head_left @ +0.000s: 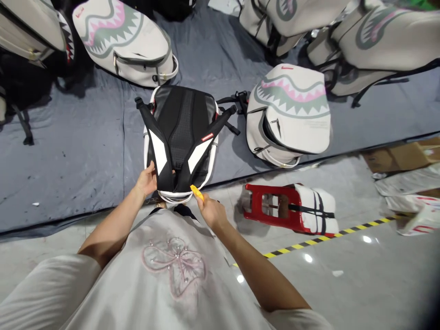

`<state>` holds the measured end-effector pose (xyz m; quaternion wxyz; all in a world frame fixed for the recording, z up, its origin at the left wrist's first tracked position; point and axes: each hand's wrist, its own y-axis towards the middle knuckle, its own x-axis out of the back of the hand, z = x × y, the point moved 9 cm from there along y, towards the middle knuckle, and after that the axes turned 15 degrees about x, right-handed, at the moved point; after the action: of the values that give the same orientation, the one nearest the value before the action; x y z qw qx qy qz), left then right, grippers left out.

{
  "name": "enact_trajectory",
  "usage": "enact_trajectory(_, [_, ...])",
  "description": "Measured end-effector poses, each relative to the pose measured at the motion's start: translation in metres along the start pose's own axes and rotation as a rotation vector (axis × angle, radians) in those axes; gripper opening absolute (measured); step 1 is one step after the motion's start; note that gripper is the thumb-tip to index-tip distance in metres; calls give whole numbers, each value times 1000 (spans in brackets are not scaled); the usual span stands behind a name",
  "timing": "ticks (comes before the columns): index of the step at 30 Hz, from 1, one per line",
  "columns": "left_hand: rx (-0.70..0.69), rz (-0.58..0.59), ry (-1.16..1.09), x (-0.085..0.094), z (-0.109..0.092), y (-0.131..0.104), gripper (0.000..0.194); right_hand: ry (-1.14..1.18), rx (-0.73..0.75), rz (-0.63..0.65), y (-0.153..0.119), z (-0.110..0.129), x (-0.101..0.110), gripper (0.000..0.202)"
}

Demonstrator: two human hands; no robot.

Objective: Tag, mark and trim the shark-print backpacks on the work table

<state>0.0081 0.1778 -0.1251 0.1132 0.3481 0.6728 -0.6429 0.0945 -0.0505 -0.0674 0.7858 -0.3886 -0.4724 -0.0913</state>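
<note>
A backpack [180, 121] lies with its black padded back and black-and-white shoulder straps facing up, on a grey mat [85, 151]. My left hand [147, 180] grips the lower end of the left strap near the bag's bottom edge. My right hand [209, 210] holds a small yellow tool [197, 192], whose tip touches the bag's bottom right corner.
Several cream backpacks with shark-mouth prints lie around, one just right of it [290, 114], another at the back left [125, 41]. A red stool with a white wrapped seat [292, 213] lies tipped on the glossy floor. Flattened cartons [405, 178] are at right, beyond yellow-black tape [330, 236].
</note>
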Motion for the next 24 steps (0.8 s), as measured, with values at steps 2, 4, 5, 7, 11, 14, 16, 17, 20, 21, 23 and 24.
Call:
enact_trajectory(2, [-1,20,-10,4,0,0,65,3,-30,-19,0,-9,-1,39])
enact_trajectory(4, [-6,32,-20,7,-2,-1,67,-4,-99,-56,-4,-24,0,40])
enact_trajectory(5, [-5,38,-23,9,-2,-2,69,-10,-141,-78,-6,-32,0,40])
enact_trajectory(7, [6,76,-18,8,-1,-3,74,-15,-208,-119,-7,-43,-3,40])
enact_trajectory(11, [-27,195,-14,-1,-1,-5,78,15,-228,-153,5,-44,-17,39])
enact_trajectory(14, [-150,190,-86,1,-10,-3,72,45,-222,-156,17,-43,-24,39])
enact_trajectory(16, [-166,188,-118,2,-11,0,76,58,-221,-152,21,-45,-25,39])
enact_trajectory(17, [-149,190,-124,2,-10,2,79,62,-221,-150,21,-46,-25,39])
enact_trajectory(20, [-115,198,-128,1,-9,4,84,64,-212,-154,18,-47,-22,39])
enact_trajectory(21, [-118,206,-131,1,-10,3,85,64,-207,-157,17,-47,-21,39])
enact_trajectory(23, [-144,235,-141,-2,-14,-1,86,64,-194,-163,15,-45,-19,39])
enact_trajectory(24, [-160,249,-147,-5,-16,-2,87,63,-188,-164,14,-44,-18,39])
